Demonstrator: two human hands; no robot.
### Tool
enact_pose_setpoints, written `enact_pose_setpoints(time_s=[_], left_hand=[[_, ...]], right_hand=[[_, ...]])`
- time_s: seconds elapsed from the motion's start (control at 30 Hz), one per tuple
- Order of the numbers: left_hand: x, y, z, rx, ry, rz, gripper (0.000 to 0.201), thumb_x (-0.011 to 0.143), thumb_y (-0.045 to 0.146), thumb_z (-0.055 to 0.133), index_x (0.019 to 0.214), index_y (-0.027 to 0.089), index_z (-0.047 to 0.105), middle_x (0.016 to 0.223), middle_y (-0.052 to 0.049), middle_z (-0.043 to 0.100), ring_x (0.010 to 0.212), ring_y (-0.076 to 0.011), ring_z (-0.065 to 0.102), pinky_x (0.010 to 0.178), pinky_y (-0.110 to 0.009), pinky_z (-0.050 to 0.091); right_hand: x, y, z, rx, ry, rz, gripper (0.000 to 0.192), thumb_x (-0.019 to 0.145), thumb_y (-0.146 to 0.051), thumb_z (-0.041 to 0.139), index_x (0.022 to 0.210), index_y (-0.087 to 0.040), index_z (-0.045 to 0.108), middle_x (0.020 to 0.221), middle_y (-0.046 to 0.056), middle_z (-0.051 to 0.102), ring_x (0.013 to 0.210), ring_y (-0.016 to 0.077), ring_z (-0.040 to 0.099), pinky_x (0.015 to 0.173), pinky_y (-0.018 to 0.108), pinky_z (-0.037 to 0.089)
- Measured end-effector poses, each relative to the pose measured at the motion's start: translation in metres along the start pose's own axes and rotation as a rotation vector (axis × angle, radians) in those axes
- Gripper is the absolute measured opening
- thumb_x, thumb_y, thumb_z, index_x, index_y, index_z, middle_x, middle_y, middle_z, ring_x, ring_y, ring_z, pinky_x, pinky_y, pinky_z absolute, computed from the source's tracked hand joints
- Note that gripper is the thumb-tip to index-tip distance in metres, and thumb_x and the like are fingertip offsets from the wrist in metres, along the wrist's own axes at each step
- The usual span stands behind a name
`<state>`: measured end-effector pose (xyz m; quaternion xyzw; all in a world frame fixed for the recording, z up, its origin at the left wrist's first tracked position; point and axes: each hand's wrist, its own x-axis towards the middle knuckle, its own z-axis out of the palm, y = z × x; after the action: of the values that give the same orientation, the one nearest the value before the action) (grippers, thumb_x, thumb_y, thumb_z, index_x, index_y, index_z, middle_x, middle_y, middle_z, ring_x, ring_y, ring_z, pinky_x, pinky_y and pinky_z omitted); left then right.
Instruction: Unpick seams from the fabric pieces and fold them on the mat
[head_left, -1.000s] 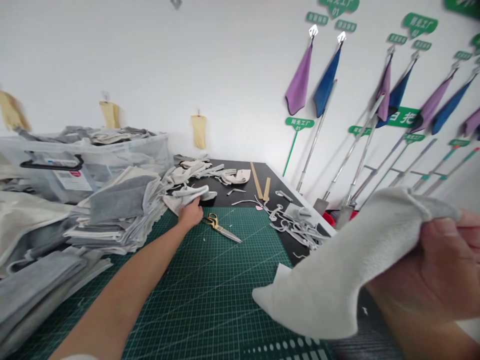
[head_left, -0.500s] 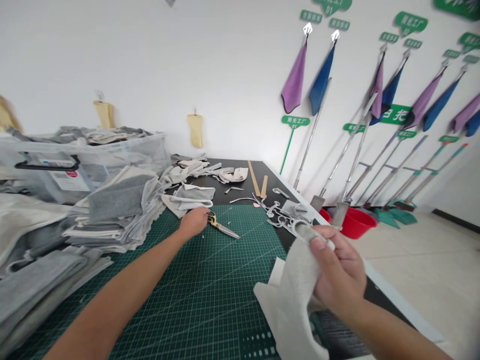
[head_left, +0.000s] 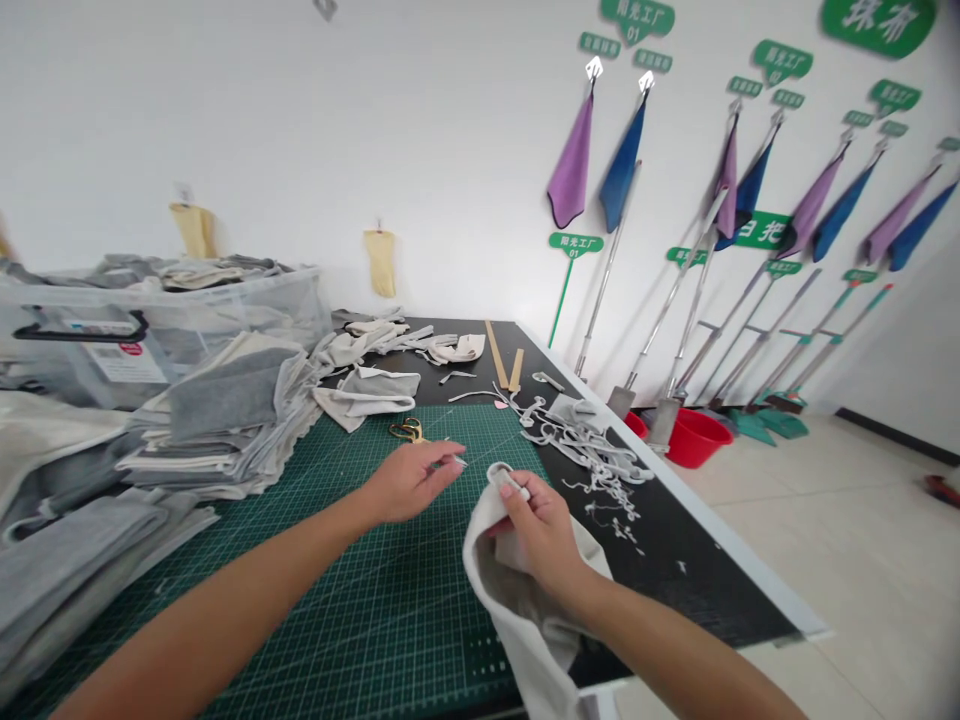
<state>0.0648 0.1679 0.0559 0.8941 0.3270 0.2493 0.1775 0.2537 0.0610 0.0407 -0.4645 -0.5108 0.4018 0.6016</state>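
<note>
My right hand [head_left: 541, 535] grips a pale grey cloth [head_left: 517, 610] by its top edge, and the cloth hangs down over the table's front edge. My left hand [head_left: 411, 480] hovers just left of it over the green cutting mat [head_left: 360, 600], fingers apart and holding nothing. Gold-handled scissors [head_left: 409, 431] lie on the mat just beyond my left hand, partly hidden by it.
Stacks of grey and cream cloths [head_left: 217, 420] fill the left side, with a clear plastic bin [head_left: 150, 320] behind them. Cloth strips and scraps [head_left: 585, 445] litter the black table [head_left: 675, 560] on the right. Mops, coloured cloths and a red basin [head_left: 694, 437] stand along the wall.
My left hand let go of the cloth at the pile and drew back past the scissors toward my right hand. My right hand lowered the grey cloth to the mat's right edge.
</note>
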Motion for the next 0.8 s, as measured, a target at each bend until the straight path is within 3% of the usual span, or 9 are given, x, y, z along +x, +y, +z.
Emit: enact_pose_setpoints(time_s=[0.07, 0.2, 0.3, 0.4, 0.53, 0.6, 0.67, 0.73, 0.8], left_hand=[[-0.012, 0.031, -0.005, -0.165, -0.014, 0.086, 0.047, 0.088, 0.043, 0.046, 0.127, 0.018, 0.051, 0.115, -0.008, 0.064, 0.1, -0.0181, 0.061, 0.081, -0.027, 0.05], [-0.035, 0.078, -0.013, -0.097, 0.033, 0.171, 0.039, 0.084, 0.041, 0.055, 0.115, 0.019, 0.054, 0.109, -0.007, 0.063, 0.095, -0.0194, 0.059, 0.083, -0.031, 0.047], [-0.049, 0.096, -0.013, -0.015, 0.103, 0.187, 0.034, 0.086, 0.033, 0.051, 0.118, 0.02, 0.051, 0.112, -0.008, 0.061, 0.099, -0.0199, 0.057, 0.084, -0.032, 0.045], [-0.065, 0.105, -0.016, -0.036, 0.12, 0.249, 0.026, 0.089, 0.024, 0.045, 0.113, 0.02, 0.054, 0.107, -0.007, 0.062, 0.097, -0.0175, 0.057, 0.083, -0.028, 0.044], [-0.095, 0.121, -0.025, -0.125, 0.203, 0.159, 0.016, 0.09, 0.022, 0.043, 0.088, 0.019, 0.059, 0.077, -0.001, 0.062, 0.071, -0.0121, 0.057, 0.068, -0.022, 0.043], [-0.113, 0.132, -0.03, -0.16, 0.255, 0.077, 0.018, 0.09, 0.023, 0.044, 0.08, 0.019, 0.059, 0.068, 0.001, 0.059, 0.061, -0.011, 0.053, 0.061, -0.02, 0.042], [-0.13, 0.143, -0.032, -0.206, 0.304, 0.019, 0.02, 0.09, 0.024, 0.045, 0.079, 0.02, 0.06, 0.068, 0.001, 0.061, 0.061, -0.011, 0.055, 0.06, -0.02, 0.044], [-0.144, 0.152, -0.028, -0.247, 0.362, -0.032, 0.019, 0.09, 0.025, 0.045, 0.085, 0.02, 0.063, 0.075, 0.0, 0.066, 0.065, -0.0116, 0.058, 0.063, -0.02, 0.046], [-0.153, 0.158, -0.021, -0.276, 0.415, -0.09, 0.018, 0.09, 0.026, 0.046, 0.091, 0.021, 0.063, 0.081, 0.001, 0.068, 0.069, -0.0121, 0.06, 0.064, -0.019, 0.046]], right_hand=[[0.001, -0.011, 0.006, 0.066, -0.06, -0.041, 0.028, 0.084, -0.047, 0.057, 0.087, -0.018, 0.057, 0.07, -0.001, 0.057, 0.058, 0.0127, 0.054, 0.055, 0.025, 0.048], [-0.018, -0.035, 0.016, 0.083, -0.216, -0.208, 0.039, 0.086, -0.053, 0.05, 0.1, -0.019, 0.061, 0.087, 0.005, 0.063, 0.079, 0.0177, 0.06, 0.072, 0.03, 0.051], [-0.043, -0.048, 0.02, 0.103, -0.409, -0.224, 0.049, 0.088, -0.056, 0.045, 0.119, -0.019, 0.055, 0.105, 0.01, 0.062, 0.097, 0.0219, 0.059, 0.086, 0.036, 0.048], [-0.066, -0.055, 0.019, 0.079, -0.487, -0.23, 0.047, 0.088, -0.046, 0.05, 0.128, -0.022, 0.048, 0.113, 0.01, 0.06, 0.099, 0.0215, 0.06, 0.086, 0.036, 0.049], [-0.09, -0.056, 0.012, -0.159, -0.335, -0.479, 0.032, 0.088, -0.02, 0.05, 0.119, -0.028, 0.053, 0.1, 0.005, 0.065, 0.091, 0.0185, 0.063, 0.078, 0.033, 0.052], [-0.102, -0.054, 0.009, -0.346, -0.131, -0.71, 0.033, 0.079, -0.015, 0.056, 0.11, -0.026, 0.055, 0.093, 0.005, 0.063, 0.089, 0.0201, 0.061, 0.077, 0.034, 0.051], [-0.114, -0.052, 0.009, -0.515, 0.119, -0.867, 0.045, 0.071, -0.022, 0.065, 0.114, -0.023, 0.052, 0.103, 0.011, 0.059, 0.098, 0.0267, 0.058, 0.081, 0.041, 0.05], [-0.126, -0.048, 0.013, -0.678, 0.229, -0.88, 0.067, 0.065, -0.035, 0.071, 0.124, -0.017, 0.046, 0.117, 0.018, 0.055, 0.107, 0.0341, 0.054, 0.086, 0.048, 0.048], [-0.137, -0.041, 0.018, -0.791, 0.201, -0.784, 0.071, 0.065, -0.036, 0.071, 0.127, -0.016, 0.044, 0.115, 0.018, 0.059, 0.102, 0.0345, 0.059, 0.083, 0.047, 0.05]])
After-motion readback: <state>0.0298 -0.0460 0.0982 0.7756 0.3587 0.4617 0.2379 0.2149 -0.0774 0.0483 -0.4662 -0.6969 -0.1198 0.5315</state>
